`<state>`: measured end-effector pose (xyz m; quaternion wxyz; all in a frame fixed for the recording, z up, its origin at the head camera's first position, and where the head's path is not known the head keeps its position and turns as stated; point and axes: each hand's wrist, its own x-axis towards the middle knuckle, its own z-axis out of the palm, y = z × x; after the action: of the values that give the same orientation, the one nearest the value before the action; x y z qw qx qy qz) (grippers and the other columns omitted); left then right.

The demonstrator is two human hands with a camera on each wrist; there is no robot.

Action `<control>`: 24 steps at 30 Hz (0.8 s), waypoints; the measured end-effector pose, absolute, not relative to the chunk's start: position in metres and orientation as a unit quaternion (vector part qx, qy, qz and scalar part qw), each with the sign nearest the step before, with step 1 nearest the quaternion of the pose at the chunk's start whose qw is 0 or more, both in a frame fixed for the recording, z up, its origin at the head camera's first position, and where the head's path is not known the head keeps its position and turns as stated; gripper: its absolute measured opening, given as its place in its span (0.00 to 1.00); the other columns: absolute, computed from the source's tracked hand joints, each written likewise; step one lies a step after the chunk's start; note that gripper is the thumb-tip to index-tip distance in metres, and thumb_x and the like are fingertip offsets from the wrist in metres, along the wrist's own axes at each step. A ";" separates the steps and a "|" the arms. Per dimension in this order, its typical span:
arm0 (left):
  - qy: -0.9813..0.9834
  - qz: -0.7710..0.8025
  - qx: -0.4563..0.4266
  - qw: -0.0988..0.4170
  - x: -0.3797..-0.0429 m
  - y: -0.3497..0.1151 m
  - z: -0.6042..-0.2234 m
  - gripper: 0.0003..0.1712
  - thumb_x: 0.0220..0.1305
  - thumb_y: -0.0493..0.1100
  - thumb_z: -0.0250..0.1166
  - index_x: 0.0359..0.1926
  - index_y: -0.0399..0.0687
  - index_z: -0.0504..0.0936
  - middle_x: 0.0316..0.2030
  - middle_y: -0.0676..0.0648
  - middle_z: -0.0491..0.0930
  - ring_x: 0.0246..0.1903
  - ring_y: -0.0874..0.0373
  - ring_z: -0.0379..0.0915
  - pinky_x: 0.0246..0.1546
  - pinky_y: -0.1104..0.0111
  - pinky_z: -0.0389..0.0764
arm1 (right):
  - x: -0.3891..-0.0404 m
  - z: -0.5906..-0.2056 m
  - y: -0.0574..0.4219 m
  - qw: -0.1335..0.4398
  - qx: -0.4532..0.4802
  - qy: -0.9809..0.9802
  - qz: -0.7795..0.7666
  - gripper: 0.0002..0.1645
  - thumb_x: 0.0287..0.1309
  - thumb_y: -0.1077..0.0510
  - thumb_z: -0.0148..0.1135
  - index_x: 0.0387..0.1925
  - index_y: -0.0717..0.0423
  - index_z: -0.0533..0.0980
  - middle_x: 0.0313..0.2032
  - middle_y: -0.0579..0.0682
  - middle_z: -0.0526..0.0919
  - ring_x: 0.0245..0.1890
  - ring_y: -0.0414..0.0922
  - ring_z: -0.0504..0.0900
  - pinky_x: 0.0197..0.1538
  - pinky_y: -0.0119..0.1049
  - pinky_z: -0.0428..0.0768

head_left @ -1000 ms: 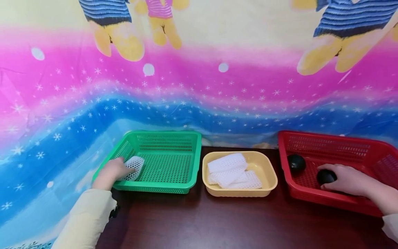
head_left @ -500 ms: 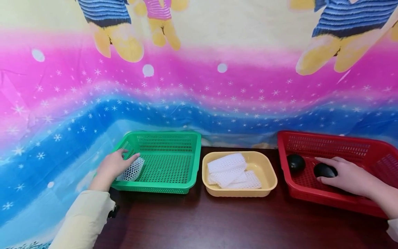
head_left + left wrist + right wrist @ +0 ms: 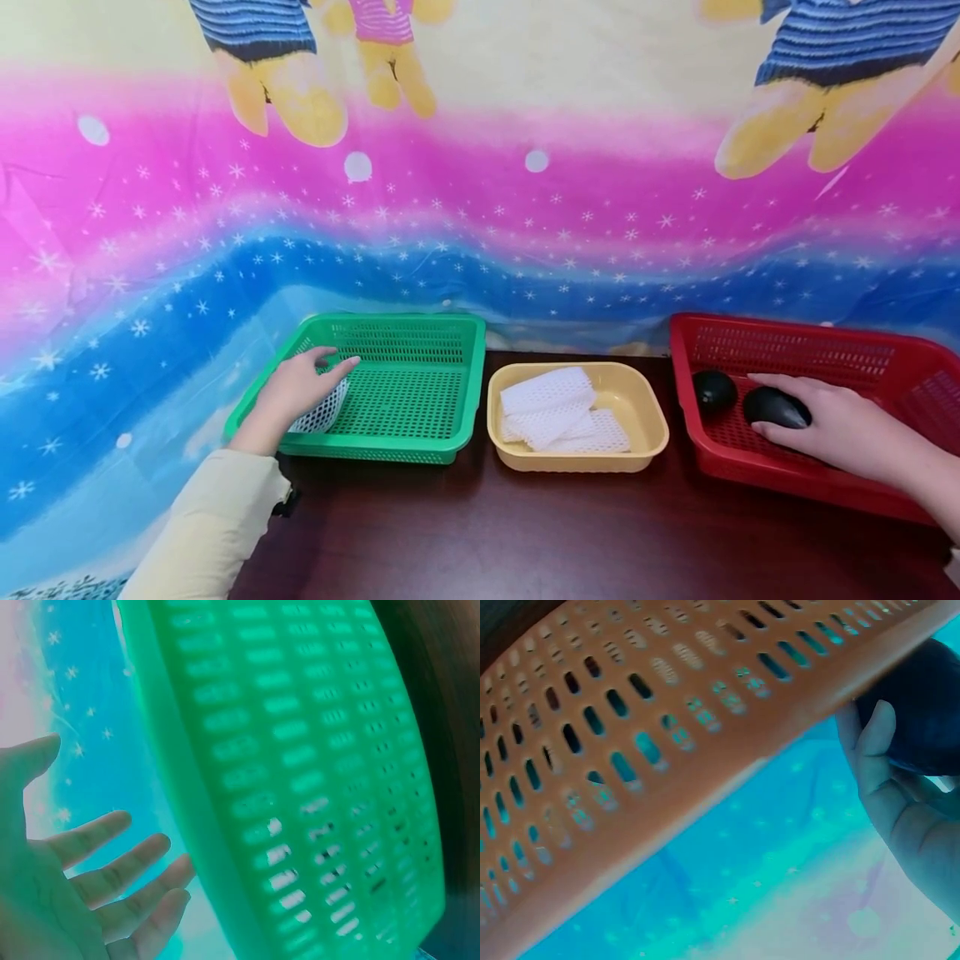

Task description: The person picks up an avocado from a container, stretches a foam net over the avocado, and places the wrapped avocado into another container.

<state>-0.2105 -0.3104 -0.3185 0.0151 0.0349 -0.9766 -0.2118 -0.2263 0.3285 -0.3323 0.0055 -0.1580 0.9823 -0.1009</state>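
My left hand (image 3: 294,390) is over the left end of the green basket (image 3: 375,451), its fingers relaxed and holding nothing. Under it lies an object in a white mesh sleeve (image 3: 327,412), partly covered by the hand; in the left wrist view the fingers (image 3: 112,877) are spread by the basket's slotted wall. On the right, my right hand (image 3: 843,423) grips a glossy black egg-shaped object (image 3: 776,407) in the red basket (image 3: 684,392). Its thumb and fingers curl round the dark object (image 3: 922,712) in the right wrist view. A second black rounded object (image 3: 714,392) lies left of it.
Between the baskets stands a yellow tray (image 3: 652,417) with several white mesh sleeves (image 3: 547,404) in it. All three containers sit on a dark reddish-brown table (image 3: 480,533). Behind them hangs a pink and blue printed cloth (image 3: 480,208).
My left hand has let go of the mesh-sleeved object and lifted slightly, fingers opening. My right hand has shifted a little left with the black egg-shaped object, turning it.
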 end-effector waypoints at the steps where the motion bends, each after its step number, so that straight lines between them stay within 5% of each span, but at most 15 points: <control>1: -0.976 -0.215 0.033 0.015 -0.211 -0.308 -0.318 0.51 0.72 0.74 0.48 0.75 0.36 0.64 0.66 0.28 0.71 0.62 0.29 0.68 0.56 0.36 0.71 | -0.225 -0.331 0.327 0.005 -0.159 0.982 -0.102 0.49 0.57 0.38 0.74 0.67 0.67 0.69 0.56 0.78 0.74 0.48 0.72 0.78 0.38 0.63 0.81; 10: -0.971 -0.236 0.004 0.029 -0.213 -0.280 -0.313 0.48 0.72 0.73 0.51 0.76 0.42 0.65 0.63 0.32 0.76 0.59 0.35 0.74 0.55 0.39 0.74 | -0.208 -0.324 0.304 -0.013 -0.179 0.976 -0.121 0.48 0.54 0.36 0.76 0.68 0.59 0.71 0.59 0.72 0.73 0.53 0.70 0.75 0.41 0.65 0.81; 16: -0.964 -0.262 -0.021 0.039 -0.218 -0.259 -0.315 0.46 0.71 0.72 0.55 0.75 0.46 0.67 0.47 0.40 0.83 0.50 0.45 0.79 0.43 0.49 0.79 | -0.195 -0.321 0.285 -0.042 -0.212 0.964 -0.153 0.45 0.55 0.39 0.76 0.69 0.52 0.70 0.62 0.65 0.68 0.49 0.67 0.78 0.35 0.59 0.84; 24: -0.957 -0.284 -0.049 0.032 -0.224 -0.229 -0.319 0.39 0.71 0.65 0.60 0.74 0.50 0.69 0.66 0.41 0.75 0.58 0.43 0.75 0.53 0.45 0.77 | -0.182 -0.319 0.264 -0.050 -0.251 0.946 -0.200 0.42 0.56 0.43 0.77 0.69 0.46 0.70 0.63 0.63 0.70 0.53 0.67 0.76 0.33 0.54 0.84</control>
<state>-0.2241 -0.2286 -0.3186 0.0325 -0.0488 -0.9569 -0.2844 -0.1823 0.2642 -0.3186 -0.0504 -0.2515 0.9457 -0.1998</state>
